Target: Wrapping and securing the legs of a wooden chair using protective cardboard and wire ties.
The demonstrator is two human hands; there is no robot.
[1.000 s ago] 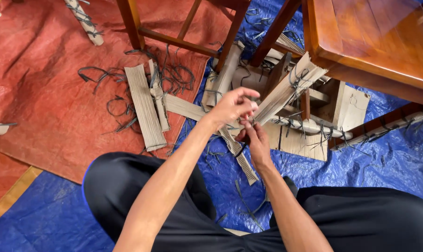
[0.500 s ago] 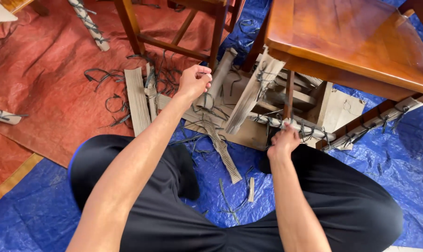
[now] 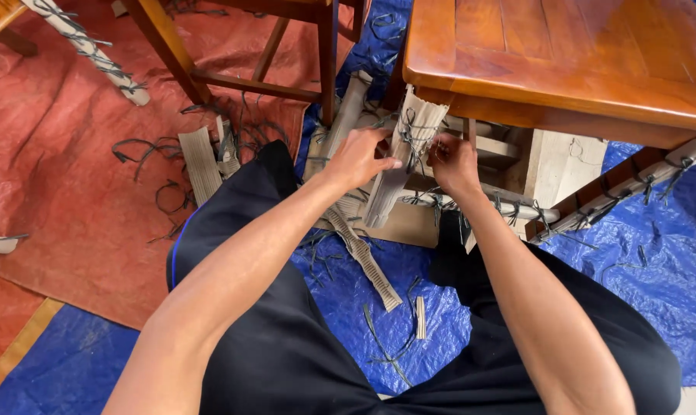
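Pretty cluttered down here: cut black straps [image 3: 144,150] and loose cardboard strips [image 3: 367,261] all over the red tarp [image 3: 63,192] and blue tarp [image 3: 655,269], with the wooden table [image 3: 563,61] overhanging the work. The cardboard-wrapped table leg [image 3: 401,157] runs steeply upright, top tucked under the table edge. Left hand [image 3: 359,157] and right hand [image 3: 454,163] both pinch its black ties.

Bare forearms, black trousers [image 3: 286,346] w/ blue side seam.
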